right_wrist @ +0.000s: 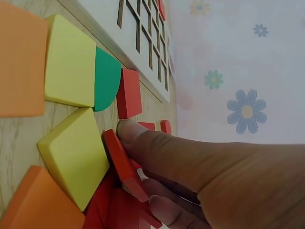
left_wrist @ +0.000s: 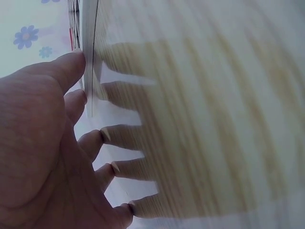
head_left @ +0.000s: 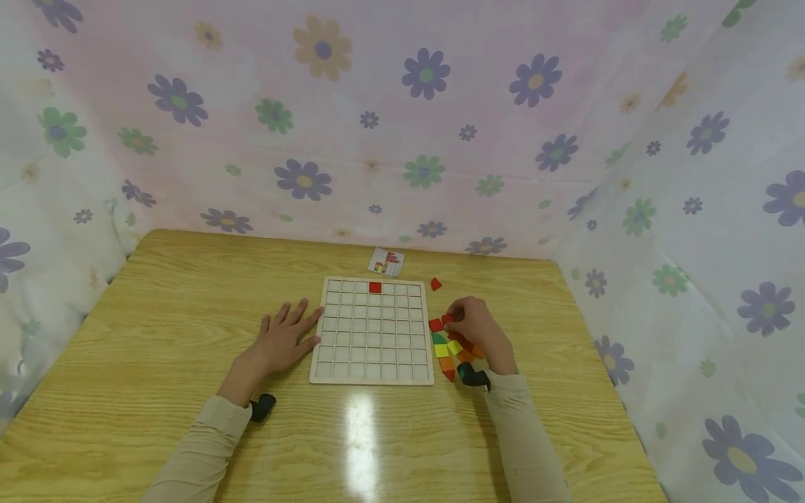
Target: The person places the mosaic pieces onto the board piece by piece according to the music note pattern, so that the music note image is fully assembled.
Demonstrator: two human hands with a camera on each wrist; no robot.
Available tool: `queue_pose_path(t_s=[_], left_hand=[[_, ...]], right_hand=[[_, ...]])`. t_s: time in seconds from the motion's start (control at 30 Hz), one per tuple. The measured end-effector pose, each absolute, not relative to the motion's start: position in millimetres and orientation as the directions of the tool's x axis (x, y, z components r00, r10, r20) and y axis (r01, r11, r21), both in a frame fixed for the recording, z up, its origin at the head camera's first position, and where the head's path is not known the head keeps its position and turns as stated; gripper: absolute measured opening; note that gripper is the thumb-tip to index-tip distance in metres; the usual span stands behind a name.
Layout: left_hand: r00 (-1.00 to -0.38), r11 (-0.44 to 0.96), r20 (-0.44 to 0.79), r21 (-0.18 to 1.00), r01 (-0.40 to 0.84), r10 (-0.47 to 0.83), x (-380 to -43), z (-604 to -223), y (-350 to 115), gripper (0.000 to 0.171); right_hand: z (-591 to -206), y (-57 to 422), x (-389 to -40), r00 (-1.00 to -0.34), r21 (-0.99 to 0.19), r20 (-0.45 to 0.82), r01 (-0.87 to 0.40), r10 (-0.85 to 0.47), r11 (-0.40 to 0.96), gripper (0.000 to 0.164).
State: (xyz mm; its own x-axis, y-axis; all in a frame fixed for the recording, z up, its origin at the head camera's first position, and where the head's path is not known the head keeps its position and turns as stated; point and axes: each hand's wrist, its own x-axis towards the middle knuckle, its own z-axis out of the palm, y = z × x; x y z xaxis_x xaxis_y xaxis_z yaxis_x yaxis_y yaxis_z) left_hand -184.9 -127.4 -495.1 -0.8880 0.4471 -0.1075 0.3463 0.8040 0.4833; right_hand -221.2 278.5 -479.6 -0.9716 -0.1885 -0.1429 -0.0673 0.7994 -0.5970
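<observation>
A wooden grid board (head_left: 374, 383) lies flat, with one red square block (head_left: 374, 287) in its top row. My left hand (head_left: 277, 346) is spread on the table at the board's left side; in the left wrist view the thumb (left_wrist: 71, 67) touches the board's edge (left_wrist: 89, 47). Right of the board, my right hand (head_left: 476, 327) pinches a red block (right_wrist: 125, 164) between thumb and fingers, low over a pile of blocks. Around it lie another red block (right_wrist: 129, 94), a green rounded block (right_wrist: 106, 78), yellow blocks (right_wrist: 71, 62) and orange blocks (right_wrist: 21, 62).
A small printed card (head_left: 386, 262) with a coloured pattern lies behind the board. A red triangular block (head_left: 437, 284) sits apart near the board's upper right corner. Flowered cloth (head_left: 377, 140) hangs behind the wooden table (head_left: 302, 447) and along both sides.
</observation>
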Motion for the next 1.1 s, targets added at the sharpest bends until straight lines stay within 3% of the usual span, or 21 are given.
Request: queue_pose_path(t_s=[0.67, 1.1], left_hand=[[-0.887, 0.803, -0.118, 0.489, 0.34, 0.447, -185.4, -495.0, -127.8, 0.061], [-0.884, 0.8, -0.116, 0.49, 0.346, 0.453, -185.1, -495.9, -128.3, 0.061]], right_hand=[[-482.6, 283.3, -213.9, -0.974, -0.609, -0.122, -0.078, -0.19, 0.789, 0.02], [-491.9, 312.1, -207.1, -0.981, -0.641, 0.053, -0.175, -0.185, 0.747, 0.022]])
